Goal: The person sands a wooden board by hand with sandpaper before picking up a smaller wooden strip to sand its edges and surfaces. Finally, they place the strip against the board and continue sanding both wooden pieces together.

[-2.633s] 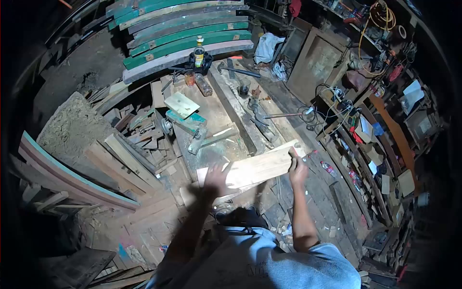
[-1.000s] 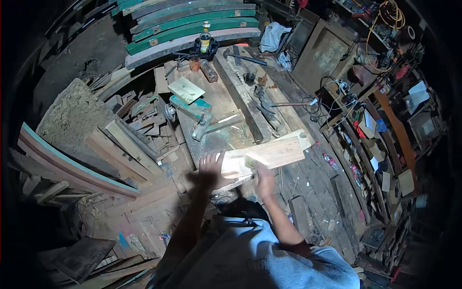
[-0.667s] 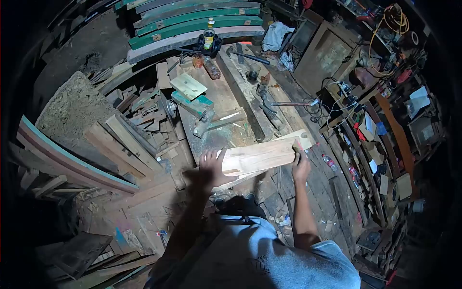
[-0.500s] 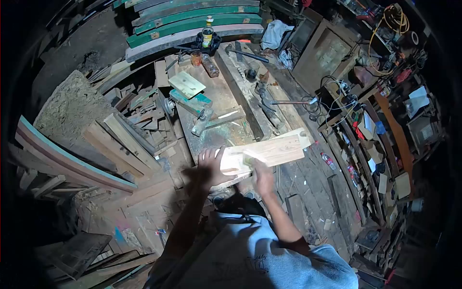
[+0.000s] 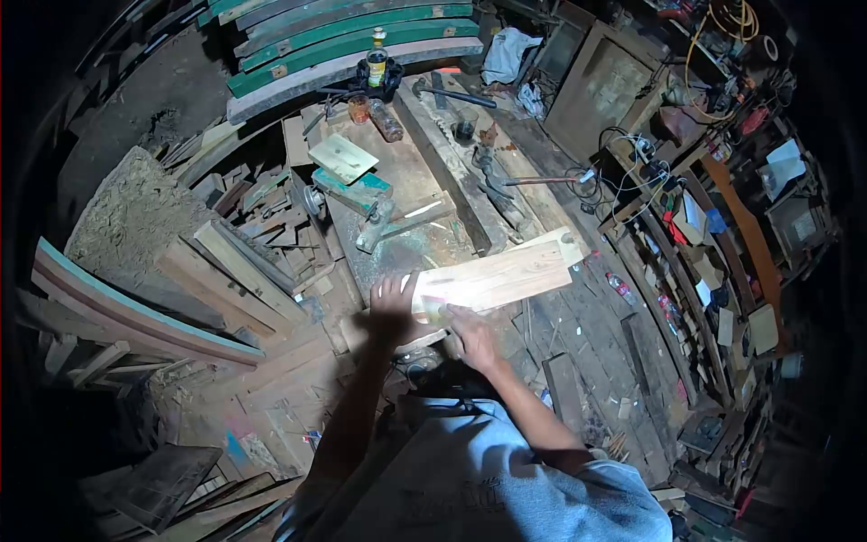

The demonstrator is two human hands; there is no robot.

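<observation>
A pale wooden board (image 5: pixel 506 278) lies slantwise across the near end of the workbench, with a brightly lit patch at its left part. My left hand (image 5: pixel 390 305) is at the board's left end, fingers stretched out and spread, the index finger and thumb against the wood. My right hand (image 5: pixel 471 334) is closed at the board's near edge, close to the left thumb. Under its fingertips is a small yellow-green piece (image 5: pixel 436 313), partly hidden and too small to identify. Another pale piece of wood (image 5: pixel 571 244) shows beyond the board's far right corner.
On the workbench (image 5: pixel 397 262) lie a pale block (image 5: pixel 343 158), a green-sided piece (image 5: pixel 357 191), a hammer (image 5: pixel 456 95) and a bottle (image 5: pixel 377 68). A dark glass (image 5: pixel 464 126) stands farther back. Wood scraps (image 5: pixel 262 217) crowd the left; cluttered shelves (image 5: pixel 668 271) stand right.
My right hand has moved left and slightly nearer me along the board, with the small yellow-green piece. My left hand stays at the board's left end. The view has shifted slightly.
</observation>
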